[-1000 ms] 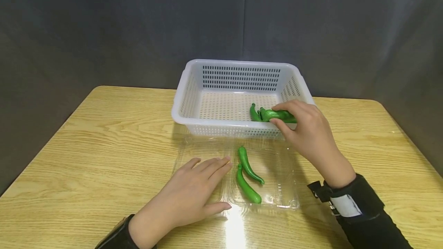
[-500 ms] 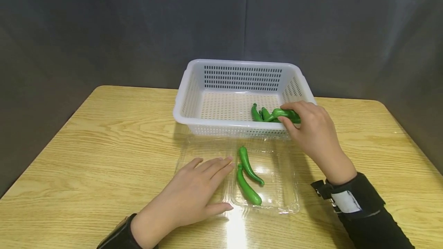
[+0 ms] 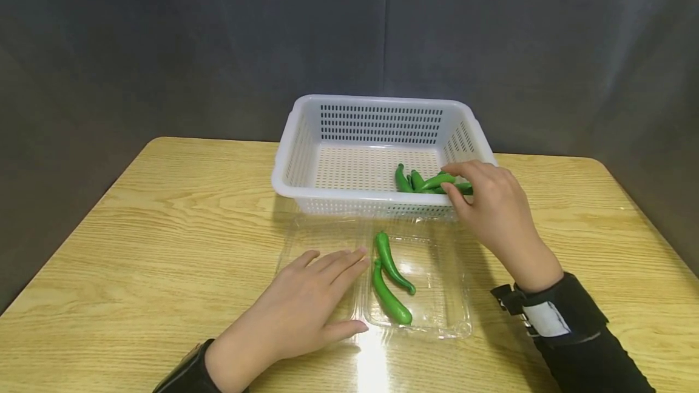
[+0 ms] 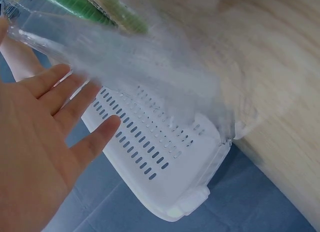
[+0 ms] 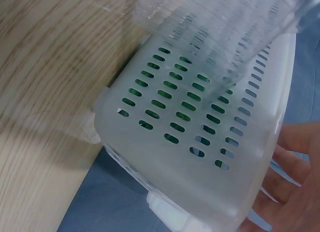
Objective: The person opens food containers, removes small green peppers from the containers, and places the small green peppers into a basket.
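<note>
My right hand (image 3: 494, 208) reaches over the front right rim of the white basket (image 3: 357, 193). Its thumb and forefinger are curled round the end of a green chili pepper (image 3: 437, 182) among several others inside. The basket wall hides these fingertips in the right wrist view. My left hand (image 3: 306, 302) rests with extended fingers on the left half of an opened clear plastic clamshell box (image 3: 459, 314). In the box's right half lie two curved chilies, an upper one (image 3: 389, 259) and a lower one (image 3: 390, 296), close together and slanting.
The basket stands at the back of the wooden table (image 3: 136, 247), directly behind the box. A dark grey curtain (image 3: 218, 47) hangs beyond the table's far edge. Light glares off the tabletop in front of the box.
Around my right hand the chilies in the basket have shifted, showing more of them separately. The right hand moved slightly right, then stayed. My left hand stays nearly still.
</note>
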`<act>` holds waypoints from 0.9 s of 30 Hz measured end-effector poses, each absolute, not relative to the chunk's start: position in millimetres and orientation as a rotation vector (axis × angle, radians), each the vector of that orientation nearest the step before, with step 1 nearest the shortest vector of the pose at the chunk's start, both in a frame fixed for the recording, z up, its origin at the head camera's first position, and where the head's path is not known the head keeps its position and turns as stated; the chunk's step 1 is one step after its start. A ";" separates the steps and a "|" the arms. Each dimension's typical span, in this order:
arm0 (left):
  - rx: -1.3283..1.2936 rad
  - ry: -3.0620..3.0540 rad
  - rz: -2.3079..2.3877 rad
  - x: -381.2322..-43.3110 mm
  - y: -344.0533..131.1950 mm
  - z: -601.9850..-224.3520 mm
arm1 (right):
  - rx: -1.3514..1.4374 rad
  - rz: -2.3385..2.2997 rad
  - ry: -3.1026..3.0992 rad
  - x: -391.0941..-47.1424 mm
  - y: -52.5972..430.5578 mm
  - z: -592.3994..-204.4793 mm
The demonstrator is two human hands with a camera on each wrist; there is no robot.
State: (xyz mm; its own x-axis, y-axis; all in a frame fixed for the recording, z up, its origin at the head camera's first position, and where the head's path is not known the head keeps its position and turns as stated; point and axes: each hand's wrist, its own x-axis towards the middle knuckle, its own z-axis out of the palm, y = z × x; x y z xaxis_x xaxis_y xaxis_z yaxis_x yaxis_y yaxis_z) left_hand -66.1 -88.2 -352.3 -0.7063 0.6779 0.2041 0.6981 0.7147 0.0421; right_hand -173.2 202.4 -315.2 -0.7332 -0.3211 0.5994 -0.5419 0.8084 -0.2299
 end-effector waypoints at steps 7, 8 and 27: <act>-1.111 -2.754 -0.173 -66.2 -88.2 -352.9 | 0.677 0.555 -2.425 -172.4 201.8 -314.9; -1.112 -2.753 -0.171 -66.2 -88.3 -353.0 | 0.688 0.563 -2.428 -172.4 201.9 -314.7; -1.157 -2.784 -0.182 -67.0 -87.4 -350.3 | 1.068 0.559 -2.350 -159.8 193.8 -302.7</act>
State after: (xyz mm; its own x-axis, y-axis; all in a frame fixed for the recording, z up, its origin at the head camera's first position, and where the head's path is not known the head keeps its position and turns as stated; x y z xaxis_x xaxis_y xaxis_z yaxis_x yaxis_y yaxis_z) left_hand -67.0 -87.4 -350.3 -0.7000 0.6965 0.1575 0.7111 0.7002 0.0643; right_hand -159.8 193.8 -302.7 -0.5704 -0.5742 0.5873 -0.7771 0.6088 -0.1595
